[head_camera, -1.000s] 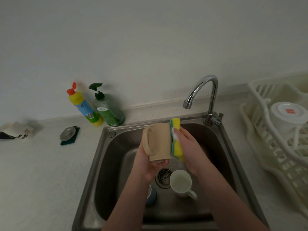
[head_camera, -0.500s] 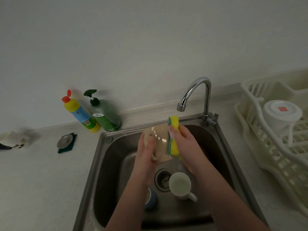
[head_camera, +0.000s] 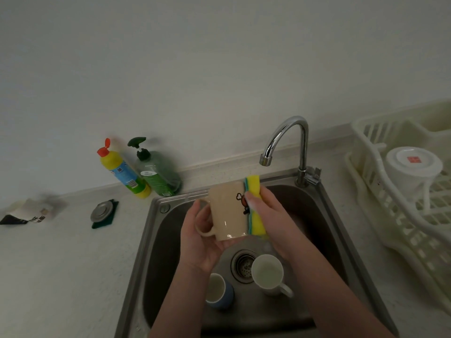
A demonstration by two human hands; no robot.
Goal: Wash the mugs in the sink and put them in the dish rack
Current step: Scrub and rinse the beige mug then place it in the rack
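Left hand [head_camera: 207, 240]: curled under and around the beige ceramic mug [head_camera: 228, 213], palm below its lower side, fingers by the looped handle that points to the left. Right hand [head_camera: 271, 215]: closed on the yellow rectangular sponge with a green scouring face [head_camera: 255, 211], thumb over the near edge, scouring face pressed flat against the right end of the mug.

Mug held above the stainless steel sink [head_camera: 324, 215], on its side, long axis nearly left to right, one end toward the sponge; whether that end is the mouth or the base, not possible to tell. A small dark cartoon print visible on the wall of the mug, just beside the sponge.

Both hands touching the mug, one from each end, so the next rubbing stroke probably along this left-right axis, with the left hand turning the mug and the right hand working the sponge.

Lower in the basin, near the round drain [head_camera: 242, 265]: a white ceramic mug [head_camera: 268, 274] upright, handle to the right, and a blue mug with pale inside [head_camera: 218, 291], upright and partly under the left forearm. Both apparently not yet washed.

Curved chrome tap [head_camera: 288, 140] behind the basin, no water seen from the spout. White plastic dish rack [head_camera: 380, 196] well to the right, nearer to the right hand, with a white round container [head_camera: 412, 167] upside down in it.
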